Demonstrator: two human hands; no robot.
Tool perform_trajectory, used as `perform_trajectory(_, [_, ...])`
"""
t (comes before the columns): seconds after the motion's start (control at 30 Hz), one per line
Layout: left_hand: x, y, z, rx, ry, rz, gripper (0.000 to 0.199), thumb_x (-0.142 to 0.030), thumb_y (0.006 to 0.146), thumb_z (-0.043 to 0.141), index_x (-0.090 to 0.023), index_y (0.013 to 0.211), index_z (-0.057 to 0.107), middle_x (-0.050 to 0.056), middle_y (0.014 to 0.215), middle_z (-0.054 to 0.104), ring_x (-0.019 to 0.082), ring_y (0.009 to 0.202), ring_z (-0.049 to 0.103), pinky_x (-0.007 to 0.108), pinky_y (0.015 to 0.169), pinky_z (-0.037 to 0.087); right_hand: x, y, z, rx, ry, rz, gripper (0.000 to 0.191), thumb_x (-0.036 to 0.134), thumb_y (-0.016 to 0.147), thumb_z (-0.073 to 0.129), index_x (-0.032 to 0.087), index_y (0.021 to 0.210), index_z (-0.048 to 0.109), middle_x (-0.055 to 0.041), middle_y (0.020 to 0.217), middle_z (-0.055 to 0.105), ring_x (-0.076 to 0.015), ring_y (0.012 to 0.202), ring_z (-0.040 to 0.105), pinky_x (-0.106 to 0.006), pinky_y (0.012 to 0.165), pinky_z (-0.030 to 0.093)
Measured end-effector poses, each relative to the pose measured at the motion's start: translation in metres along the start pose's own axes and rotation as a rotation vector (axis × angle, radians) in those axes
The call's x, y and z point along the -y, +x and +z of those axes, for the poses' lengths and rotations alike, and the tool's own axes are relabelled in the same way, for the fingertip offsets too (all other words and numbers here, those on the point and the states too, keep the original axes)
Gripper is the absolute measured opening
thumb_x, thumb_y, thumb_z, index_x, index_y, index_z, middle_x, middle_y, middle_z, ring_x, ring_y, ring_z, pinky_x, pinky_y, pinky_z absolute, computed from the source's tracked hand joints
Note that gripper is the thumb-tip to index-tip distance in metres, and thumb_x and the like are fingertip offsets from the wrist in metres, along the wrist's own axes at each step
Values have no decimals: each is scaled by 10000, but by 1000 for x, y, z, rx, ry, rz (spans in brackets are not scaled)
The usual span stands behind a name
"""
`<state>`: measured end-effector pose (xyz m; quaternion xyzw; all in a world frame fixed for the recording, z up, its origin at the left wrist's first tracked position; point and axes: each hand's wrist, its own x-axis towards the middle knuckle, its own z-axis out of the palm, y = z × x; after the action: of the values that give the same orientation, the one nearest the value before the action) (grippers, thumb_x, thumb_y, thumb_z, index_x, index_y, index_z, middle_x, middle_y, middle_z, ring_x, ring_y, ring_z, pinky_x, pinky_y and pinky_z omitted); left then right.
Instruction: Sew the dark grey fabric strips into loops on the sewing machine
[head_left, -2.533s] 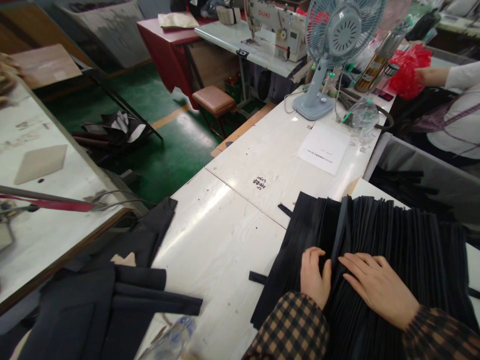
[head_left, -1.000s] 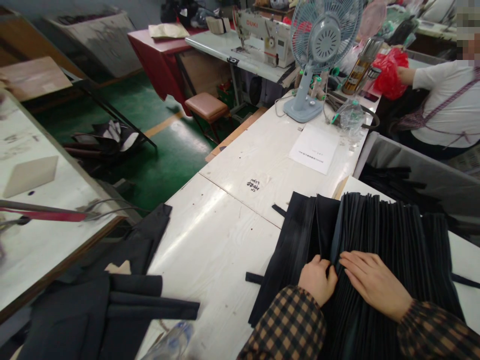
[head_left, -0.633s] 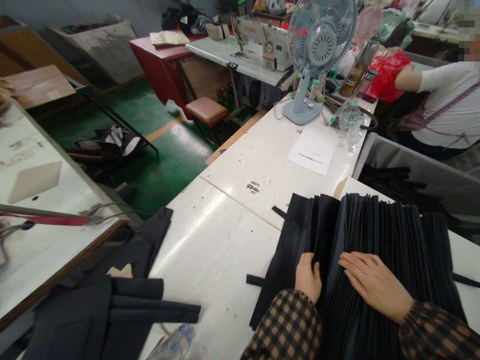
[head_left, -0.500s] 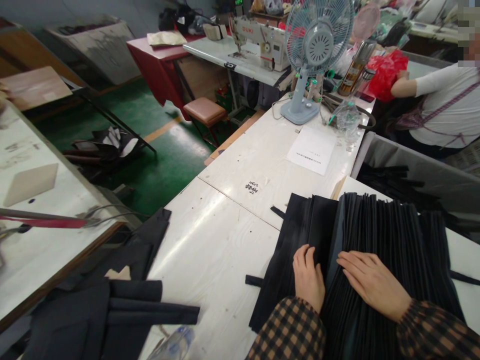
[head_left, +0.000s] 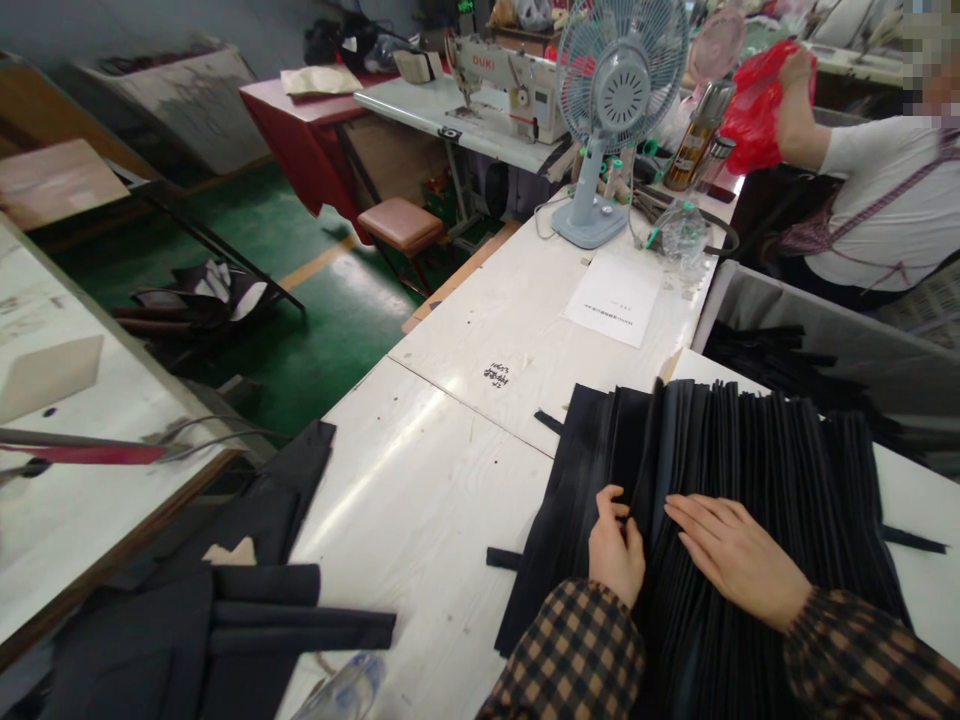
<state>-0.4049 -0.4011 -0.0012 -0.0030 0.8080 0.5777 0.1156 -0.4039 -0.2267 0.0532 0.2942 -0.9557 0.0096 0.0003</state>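
Observation:
A long row of dark fabric pieces [head_left: 780, 480] stands packed on edge on the white table [head_left: 420, 480], with flatter dark pieces leaning at its left end. My left hand [head_left: 617, 548] is at those left pieces, its fingers curled and pinched on the edge of a dark piece. On top of the row, my right hand [head_left: 739, 555] lies flat with its fingers stretched out toward the left hand. Dark strips stick out from under the fabric on both sides.
A fan [head_left: 621, 90] and a paper sheet [head_left: 615, 298] are farther up the table. Dark cloth [head_left: 142, 630] and a clear bottle [head_left: 349, 690] lie at the lower left. Beyond the right edge, a person [head_left: 892, 190] holds a red bag [head_left: 757, 110] near a bin of dark pieces.
My left fingers have curled in more, and a dark piece now stands up between my hands. The other person's hand and the red bag have risen. The view has shifted slightly.

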Motion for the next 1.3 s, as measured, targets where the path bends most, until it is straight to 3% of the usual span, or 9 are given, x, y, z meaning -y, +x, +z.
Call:
perform_trajectory(0.17, [-2,-5,1,35,1,32,207,-168,818,402,-208,970,536,32,936,550,135,878,538,265,795,424,0,0,-1,24,11,-1,369,257,860,390,219,1225,426,6,1229,486,-161,1036,466,-334,857,349])
perform_trajectory(0.43, [-12,-3,-7,153,60,87,215,-313,823,445,-218,949,590,27,861,581,151,775,565,269,715,452,-2,-3,2,12,7,-4,366,240,864,377,192,1223,430,-17,1243,473,-170,1050,462,-339,860,362])
perform_trajectory(0.6, [-12,-2,-3,149,104,94,230,-264,837,391,-201,898,603,41,825,579,161,736,567,293,710,455,-1,-3,4,0,12,-5,362,228,862,382,169,1214,441,-30,1225,489,-177,1058,457,-339,872,365])
perform_trajectory(0.7, [-10,-2,-2,121,103,75,285,-190,835,356,-184,1072,513,46,844,589,159,766,576,293,735,460,-2,-2,3,1,17,0,358,232,861,386,172,1209,445,-29,1216,496,-175,1054,461,-338,875,368])
perform_trajectory(0.8, [-9,-3,-3,97,68,87,428,-115,816,333,-192,1237,344,54,992,571,145,894,557,289,816,441,-3,-3,3,-3,20,9,353,233,858,389,173,1199,452,-41,1222,488,-173,1049,468,-336,867,375])
perform_trajectory(0.97, [-11,-2,-3,136,66,119,199,-259,822,433,-222,970,561,32,936,583,157,859,558,286,789,445,-2,-2,1,-19,20,33,338,251,856,387,153,1165,481,-74,1212,492,-179,1054,472,-335,859,380])
perform_trajectory(1.13, [-9,-1,-2,123,71,100,219,-285,848,387,-195,906,578,42,859,587,158,801,558,287,738,441,1,3,-6,21,1,-7,380,234,864,365,193,1241,403,-25,1273,440,-174,1050,460,-330,838,380])
perform_trajectory(1.3, [-5,-1,-3,112,50,77,214,-322,841,414,-197,851,587,16,836,592,130,763,547,246,702,427,2,4,-8,45,16,-9,355,265,866,377,198,1208,444,-15,1191,518,-185,1040,457,-344,837,369])
